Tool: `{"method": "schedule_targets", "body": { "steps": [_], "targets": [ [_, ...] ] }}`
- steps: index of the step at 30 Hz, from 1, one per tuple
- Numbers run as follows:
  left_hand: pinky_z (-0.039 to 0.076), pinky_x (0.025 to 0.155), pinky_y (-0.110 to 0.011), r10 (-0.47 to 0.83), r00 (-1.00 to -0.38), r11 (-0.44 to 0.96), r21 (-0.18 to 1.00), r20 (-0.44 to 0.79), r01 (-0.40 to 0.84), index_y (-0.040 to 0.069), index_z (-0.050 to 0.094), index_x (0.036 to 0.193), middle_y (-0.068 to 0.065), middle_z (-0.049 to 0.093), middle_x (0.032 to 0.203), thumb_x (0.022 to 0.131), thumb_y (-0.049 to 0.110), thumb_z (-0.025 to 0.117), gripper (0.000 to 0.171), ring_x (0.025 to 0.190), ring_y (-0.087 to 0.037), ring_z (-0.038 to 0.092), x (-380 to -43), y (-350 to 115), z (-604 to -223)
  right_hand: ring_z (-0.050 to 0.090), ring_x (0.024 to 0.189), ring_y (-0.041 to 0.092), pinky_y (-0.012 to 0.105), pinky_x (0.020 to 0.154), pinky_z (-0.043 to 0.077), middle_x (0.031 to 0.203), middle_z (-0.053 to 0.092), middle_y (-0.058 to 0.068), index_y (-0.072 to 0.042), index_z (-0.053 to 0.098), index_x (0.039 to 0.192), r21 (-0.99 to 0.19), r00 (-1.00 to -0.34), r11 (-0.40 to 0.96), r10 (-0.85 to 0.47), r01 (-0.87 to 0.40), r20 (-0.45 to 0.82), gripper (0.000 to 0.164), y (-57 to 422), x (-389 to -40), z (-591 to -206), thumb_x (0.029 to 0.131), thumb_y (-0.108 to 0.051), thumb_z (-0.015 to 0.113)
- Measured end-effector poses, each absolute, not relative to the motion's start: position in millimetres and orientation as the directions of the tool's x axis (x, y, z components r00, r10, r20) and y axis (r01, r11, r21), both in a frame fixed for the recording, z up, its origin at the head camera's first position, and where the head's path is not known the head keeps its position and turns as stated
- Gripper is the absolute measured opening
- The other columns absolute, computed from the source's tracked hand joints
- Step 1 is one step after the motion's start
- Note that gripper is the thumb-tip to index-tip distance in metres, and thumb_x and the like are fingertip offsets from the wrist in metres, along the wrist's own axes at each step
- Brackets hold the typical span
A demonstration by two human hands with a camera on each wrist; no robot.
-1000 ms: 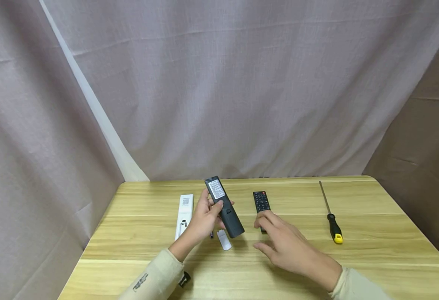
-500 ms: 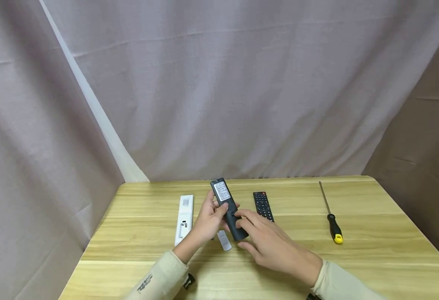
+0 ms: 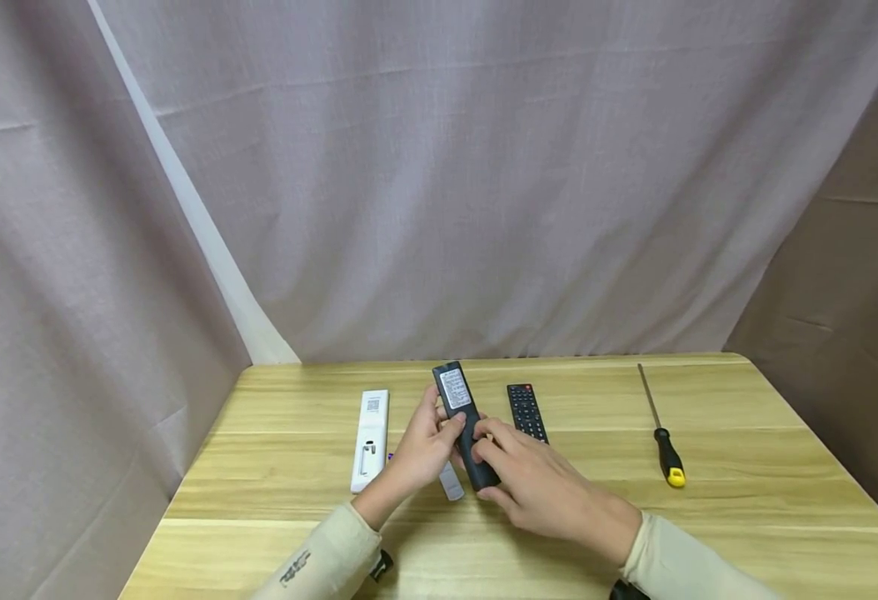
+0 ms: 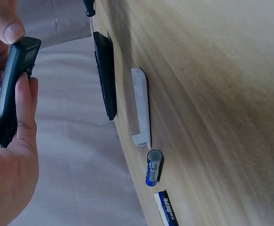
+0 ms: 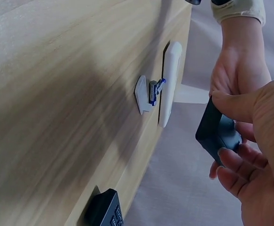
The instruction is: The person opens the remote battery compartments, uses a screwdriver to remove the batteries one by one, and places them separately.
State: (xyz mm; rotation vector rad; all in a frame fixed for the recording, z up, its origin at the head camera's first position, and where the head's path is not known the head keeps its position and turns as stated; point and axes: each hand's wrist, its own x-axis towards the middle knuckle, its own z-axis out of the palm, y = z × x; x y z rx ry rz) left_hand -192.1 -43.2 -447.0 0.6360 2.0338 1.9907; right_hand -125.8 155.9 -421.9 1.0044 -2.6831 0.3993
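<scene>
A black remote control (image 3: 455, 388), its labelled back turned up, is held tilted above the table between both hands. My left hand (image 3: 422, 447) grips it round the middle, thumb lying across the back. At its lower end, my right hand (image 3: 551, 485) pinches it, with fingertips on the back and the thumb at the near edge. The right wrist view shows that thumb and fingers on opposite sides of the remote's end. Beneath lies a white battery cover (image 3: 451, 482). Two blue batteries (image 4: 153, 167) lie beside the cover, mostly hidden by my left hand in the head view.
A white remote (image 3: 370, 442) lies back up at the left, its battery compartment uncovered. Another black remote (image 3: 526, 408) rests buttons up behind my right hand. Farther right is a screwdriver (image 3: 667, 454) with a black and yellow handle. Curtains (image 3: 484, 208) hang behind the table.
My right hand has moved left from over the second black remote to the lower end of the held remote. My left hand has brought that remote slightly right and toward me.
</scene>
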Motion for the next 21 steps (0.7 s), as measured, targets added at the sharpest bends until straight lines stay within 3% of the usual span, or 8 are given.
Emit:
{"method": "schedule_targets", "body": {
  "steps": [4,7,12,21],
  "targets": [
    [0.069,0.071,-0.058,0.476,-0.871,0.004,0.990,0.122,0.142,0.007,0.026,0.160,-0.028,0.072,0.131,0.113,0.008,0.043,0.050,0.093,-0.025,0.079,-190.7,-41.8,-446.8,0.061,0.116,0.014,0.041,0.096,0.063,0.133,0.057,0.001,-0.018,0.062,0.106,-0.163,-0.739,0.733,-0.598,-0.661,0.310,0.037,155.7,-125.4,-422.4,0.087,-0.031,0.090],
    [0.064,0.069,-0.068,0.508,-0.855,0.024,0.990,0.107,0.138,0.007,0.024,0.161,-0.029,0.072,0.126,0.113,0.007,0.043,0.051,0.080,-0.019,0.075,-189.4,-40.8,-446.3,0.057,0.110,0.012,0.037,0.091,0.062,0.127,0.056,-0.001,-0.018,0.060,0.104,-0.168,-0.739,0.729,-0.604,-0.664,0.299,0.038,155.3,-125.2,-424.0,0.086,-0.033,0.090],
    [0.060,0.069,-0.075,0.542,-0.835,0.049,0.989,0.092,0.141,0.008,0.025,0.160,-0.030,0.072,0.118,0.113,0.006,0.042,0.050,0.071,-0.017,0.073,-189.3,-40.4,-445.8,0.051,0.102,0.008,0.030,0.082,0.058,0.120,0.052,-0.003,-0.019,0.058,0.102,-0.190,-0.739,0.720,-0.610,-0.668,0.285,0.038,154.3,-125.0,-426.3,0.086,-0.033,0.090],
    [0.061,0.068,-0.074,0.530,-0.844,0.052,0.991,0.080,0.126,0.008,0.026,0.159,-0.030,0.072,0.121,0.113,0.006,0.043,0.049,0.071,-0.018,0.074,-190.2,-41.5,-449.8,0.053,0.095,0.008,0.026,0.078,0.058,0.121,0.051,-0.002,-0.019,0.056,0.100,-0.223,-0.757,0.727,-0.589,-0.649,0.283,0.040,153.9,-123.6,-426.5,0.086,-0.032,0.091]
  ]
}}
